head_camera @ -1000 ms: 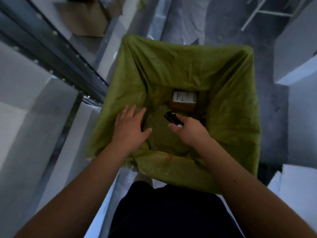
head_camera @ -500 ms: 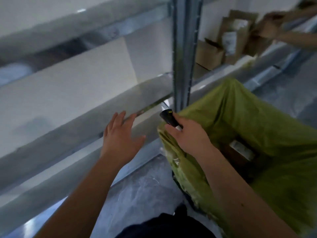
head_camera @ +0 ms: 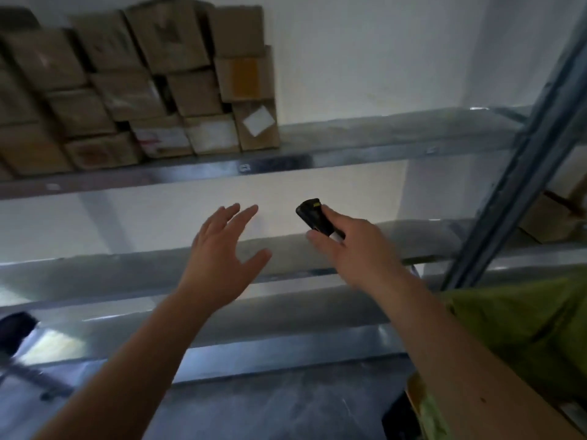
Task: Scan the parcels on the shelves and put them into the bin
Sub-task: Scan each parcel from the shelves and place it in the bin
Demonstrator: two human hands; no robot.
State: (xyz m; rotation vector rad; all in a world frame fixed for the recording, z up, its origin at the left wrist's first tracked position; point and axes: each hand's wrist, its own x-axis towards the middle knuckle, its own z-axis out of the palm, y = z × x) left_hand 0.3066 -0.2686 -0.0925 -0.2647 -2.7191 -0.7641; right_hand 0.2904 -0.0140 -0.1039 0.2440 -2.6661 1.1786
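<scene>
— Now, where are the parcels placed relative to the hands?

— Up and to the far left. The stack of brown cardboard parcels [head_camera: 139,84] is seen on the upper grey metal shelf [head_camera: 365,144], well above both hands and well apart from them; several white labels are turned toward the camera.

— Which hand is nearer?

— The left hand [head_camera: 222,255] is judged nearer. It is raised with fingers spread and nothing held, and the stack lies above and left of it. The right hand [head_camera: 352,249] is set farther right, fingers curled round a small black handheld scanner [head_camera: 313,217], whose tip is pointed up and far.

— And the long axis?

— The stack is run left to right along the shelf, so its right end, by the parcel with the tilted white label [head_camera: 258,120], is judged the likeliest first reach.

— The bin?

— Only a corner of the green-lined bin [head_camera: 524,328] is shown, near right, beside the right forearm.
</scene>
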